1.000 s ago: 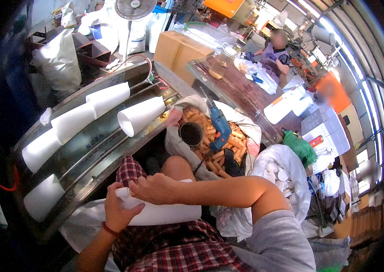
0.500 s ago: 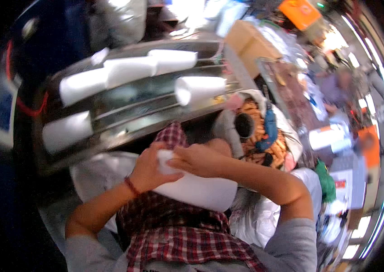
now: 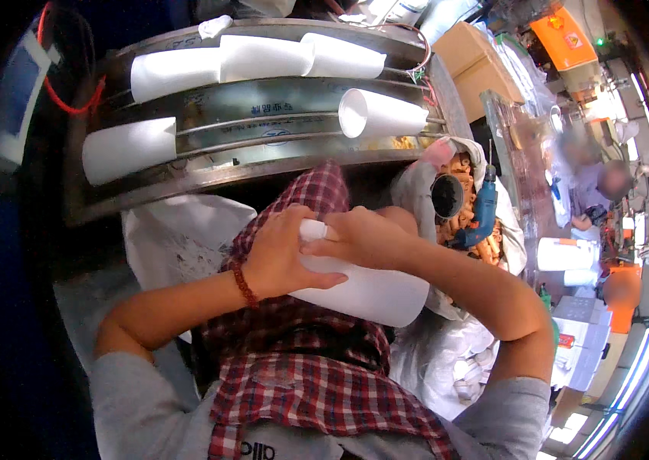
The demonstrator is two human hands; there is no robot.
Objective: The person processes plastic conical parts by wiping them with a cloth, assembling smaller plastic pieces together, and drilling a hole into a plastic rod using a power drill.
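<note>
At 11 o'clock, grey metal trough (image 3: pixel 225 172) after my view swung; left hand (image 3: pixel 274 253) and right hand (image 3: pixel 363 238) stay clamped on smooth white tapered tube (image 3: pixel 378 291), so handling looks unbroken.

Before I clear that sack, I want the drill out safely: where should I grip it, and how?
Probably by the handle of the blue drill, from above: it bends off toward the picture's lower left and lies over orange-brown tubes. Keep clear of the other end, where the slim bit points away from you.
</note>
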